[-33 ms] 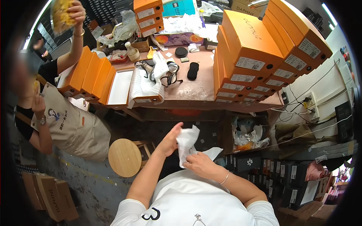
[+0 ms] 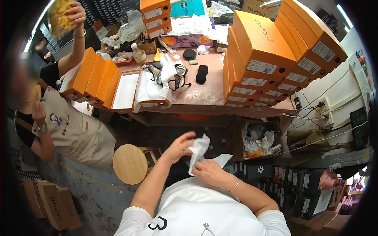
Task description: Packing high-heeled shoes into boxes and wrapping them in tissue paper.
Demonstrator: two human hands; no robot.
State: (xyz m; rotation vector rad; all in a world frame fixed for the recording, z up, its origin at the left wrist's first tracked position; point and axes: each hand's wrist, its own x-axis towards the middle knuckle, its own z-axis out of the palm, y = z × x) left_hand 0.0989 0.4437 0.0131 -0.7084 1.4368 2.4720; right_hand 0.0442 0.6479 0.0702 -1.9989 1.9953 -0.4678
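Note:
In front of my white shirt is a crumpled sheet of thin white wrapping paper [image 2: 199,149]. My right hand [image 2: 212,172] grips its lower part, fingers curled, and one corner sticks out past the knuckles. At the paper's upper left edge is my left hand [image 2: 179,148], its fingers stretched and parted, the lower ones against the sheet. Beyond, on the table, an orange shoebox lined with white paper [image 2: 152,96] bears a pair of strappy sandals [image 2: 179,76] with white paper between them. An open box part with a white inside [image 2: 126,90] lies beside it.
Orange shoeboxes [image 2: 262,47] are stacked high at the table's right. A round wooden stool [image 2: 130,164] stands to my left. Beyond it, a person in a beige apron [image 2: 78,131] holds up a clear bag of yellow food [image 2: 61,17]. A litter-filled box [image 2: 260,141] sits under the table.
The upper part of the paper has shifted slightly right and crumpled. My left hand has moved a little down and its fingers point more to the right. The co-worker's raised bag has shifted left.

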